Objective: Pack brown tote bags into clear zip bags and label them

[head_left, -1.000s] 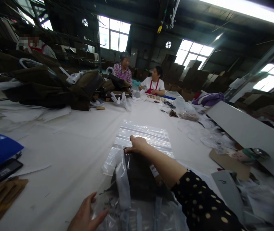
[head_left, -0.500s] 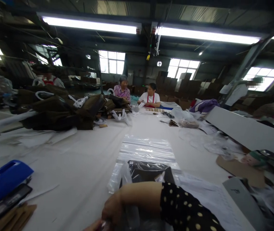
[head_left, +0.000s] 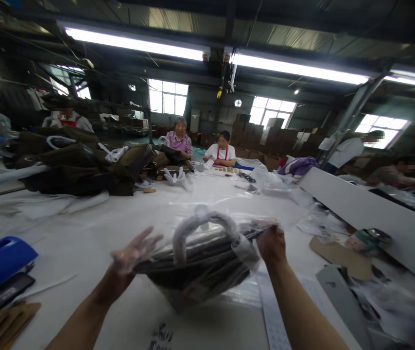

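A dark handbag (head_left: pixel 196 272) is inside a clear plastic bag and tilted above the white table. Its arched handle (head_left: pixel 181 238), wrapped in pale material, stands up in the middle. At the upper right corner, my right hand (head_left: pixel 273 243) is closed on the clear plastic bag (head_left: pixel 249 255). My left hand (head_left: pixel 136 255) is at the opposite corner, fingers spread and slightly blurred, its palm side against or very close to the plastic. Whether the left thumb presses the corner, I cannot tell.
To the left are a blue tool (head_left: pixel 5 265), a dark device (head_left: pixel 3 296) and brown paper pieces (head_left: pixel 8 323). Brown bags (head_left: pixel 83 167) are piled at the far left. A grey object (head_left: pixel 346 301) and cardboard (head_left: pixel 340 255) lie right. Two people sit across the white table (head_left: pixel 94 233).
My arm no longer reaches across the front. Both hands are now on either side of the handbag, which is raised and tilted in clear plastic. The view has shifted slightly right.
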Demonstrator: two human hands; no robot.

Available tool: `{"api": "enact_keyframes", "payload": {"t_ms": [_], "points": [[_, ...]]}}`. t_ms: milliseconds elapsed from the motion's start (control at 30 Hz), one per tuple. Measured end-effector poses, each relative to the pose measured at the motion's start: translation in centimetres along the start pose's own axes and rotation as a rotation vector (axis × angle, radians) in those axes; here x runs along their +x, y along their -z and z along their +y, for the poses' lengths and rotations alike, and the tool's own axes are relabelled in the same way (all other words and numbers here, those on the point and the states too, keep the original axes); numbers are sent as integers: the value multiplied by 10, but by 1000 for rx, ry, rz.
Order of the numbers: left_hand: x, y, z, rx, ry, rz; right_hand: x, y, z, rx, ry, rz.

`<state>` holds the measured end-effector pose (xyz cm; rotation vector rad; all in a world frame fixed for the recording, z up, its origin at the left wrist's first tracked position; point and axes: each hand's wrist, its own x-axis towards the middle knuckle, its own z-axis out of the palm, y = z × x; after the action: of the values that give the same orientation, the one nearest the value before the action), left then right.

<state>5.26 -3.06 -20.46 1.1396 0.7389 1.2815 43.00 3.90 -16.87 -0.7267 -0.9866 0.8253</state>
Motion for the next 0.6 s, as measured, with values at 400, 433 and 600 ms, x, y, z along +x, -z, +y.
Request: {"api": "enact_keyframes", "payload": {"t_ms": [400,433,600], "points": [[-8,-48,19,539,-56,227,-89,72,37,-158,-170,198],[-4,-55,18,501,-96,322,-87,76,28,-150,-187,167],[30,-84,26,62,-190,364,-64,94,-24,-57,-158,43]]}}
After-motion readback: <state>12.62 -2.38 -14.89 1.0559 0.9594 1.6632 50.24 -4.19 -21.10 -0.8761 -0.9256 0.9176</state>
